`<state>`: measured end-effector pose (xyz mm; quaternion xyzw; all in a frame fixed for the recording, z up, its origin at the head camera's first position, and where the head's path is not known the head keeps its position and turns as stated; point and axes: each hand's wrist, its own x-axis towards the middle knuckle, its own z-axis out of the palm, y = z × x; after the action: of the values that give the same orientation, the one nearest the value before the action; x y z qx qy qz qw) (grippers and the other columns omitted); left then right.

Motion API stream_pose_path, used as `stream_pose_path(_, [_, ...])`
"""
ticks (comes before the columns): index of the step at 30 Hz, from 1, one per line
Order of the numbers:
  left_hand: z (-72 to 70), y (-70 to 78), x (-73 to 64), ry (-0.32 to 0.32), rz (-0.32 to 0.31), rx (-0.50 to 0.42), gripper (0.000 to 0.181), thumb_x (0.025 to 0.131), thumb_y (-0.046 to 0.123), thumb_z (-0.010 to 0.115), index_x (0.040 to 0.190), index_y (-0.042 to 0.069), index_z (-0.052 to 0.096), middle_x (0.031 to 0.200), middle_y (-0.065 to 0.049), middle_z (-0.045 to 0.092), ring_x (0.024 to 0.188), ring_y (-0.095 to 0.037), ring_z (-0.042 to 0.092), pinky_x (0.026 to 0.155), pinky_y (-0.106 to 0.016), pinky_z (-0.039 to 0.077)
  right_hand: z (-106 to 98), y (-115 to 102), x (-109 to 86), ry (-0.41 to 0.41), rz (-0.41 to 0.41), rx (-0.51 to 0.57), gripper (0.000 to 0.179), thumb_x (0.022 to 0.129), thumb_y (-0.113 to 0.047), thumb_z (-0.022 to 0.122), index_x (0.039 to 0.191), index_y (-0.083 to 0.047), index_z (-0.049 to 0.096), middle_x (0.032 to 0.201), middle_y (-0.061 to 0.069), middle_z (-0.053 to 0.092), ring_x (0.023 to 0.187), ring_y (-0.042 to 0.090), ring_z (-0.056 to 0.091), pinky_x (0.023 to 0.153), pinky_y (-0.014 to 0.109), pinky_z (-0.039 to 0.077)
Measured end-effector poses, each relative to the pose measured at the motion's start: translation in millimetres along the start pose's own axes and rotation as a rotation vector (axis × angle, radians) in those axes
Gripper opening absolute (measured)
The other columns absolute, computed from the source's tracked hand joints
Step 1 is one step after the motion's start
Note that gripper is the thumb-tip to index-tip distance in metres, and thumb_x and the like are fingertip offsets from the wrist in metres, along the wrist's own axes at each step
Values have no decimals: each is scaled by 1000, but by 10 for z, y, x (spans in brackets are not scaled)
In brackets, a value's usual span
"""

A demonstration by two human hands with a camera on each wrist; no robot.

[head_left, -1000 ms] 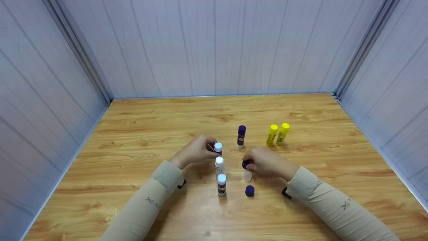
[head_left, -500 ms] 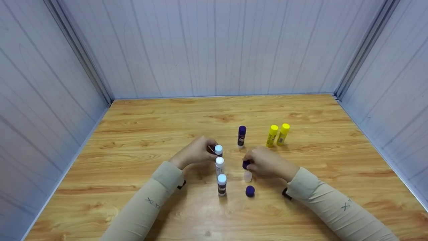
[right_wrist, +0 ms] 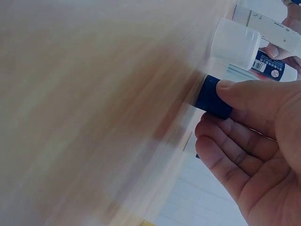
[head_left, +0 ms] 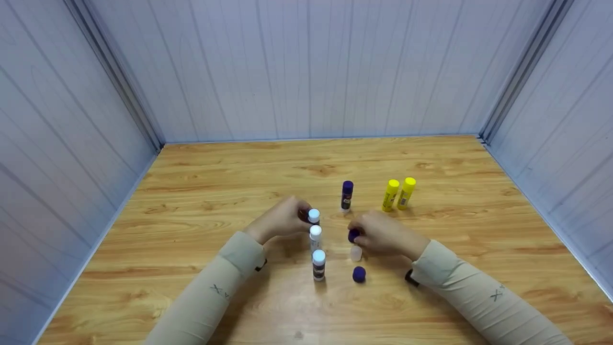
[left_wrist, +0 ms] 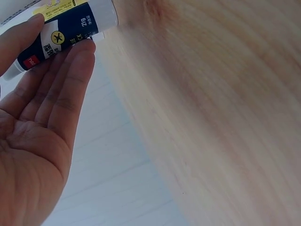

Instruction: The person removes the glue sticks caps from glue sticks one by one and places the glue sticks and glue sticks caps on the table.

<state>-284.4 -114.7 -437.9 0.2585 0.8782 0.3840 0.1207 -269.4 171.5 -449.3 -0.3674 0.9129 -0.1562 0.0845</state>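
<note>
Both grips well inside back edge

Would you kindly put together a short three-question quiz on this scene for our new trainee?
1. In the head view, how many yellow glue sticks stand on the table?
2. True or false: the left hand holds a yellow glue stick.
3. What does the right hand pinch? A) a pencil, B) a dark cap, C) a white cap.

Key:
1. Two.
2. False; it holds a dark-labelled glue stick.
3. B.
</note>
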Motion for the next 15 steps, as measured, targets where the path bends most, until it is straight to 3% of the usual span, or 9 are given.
stream_pose_path(10, [2, 32, 2, 3, -45, 5, 19, 96, 9, 83, 114, 3, 82, 106, -8, 81, 96, -18, 75, 92, -39, 65, 0, 12, 15, -18, 14, -16, 11, 100, -9, 74, 110, -6, 77, 98, 4, 76, 84, 15, 66, 77, 39, 58])
stream_pose_path(15, [11, 26, 0, 3, -55, 2, 18, 95, 7, 83, 113, 5, 82, 106, -7, 81, 96, -18, 75, 92, -39, 65, -53, -7, -6, -36, 43, -18, 34, 99, -12, 77, 131, -1, 74, 120, 14, 79, 103, 25, 75, 91, 46, 63])
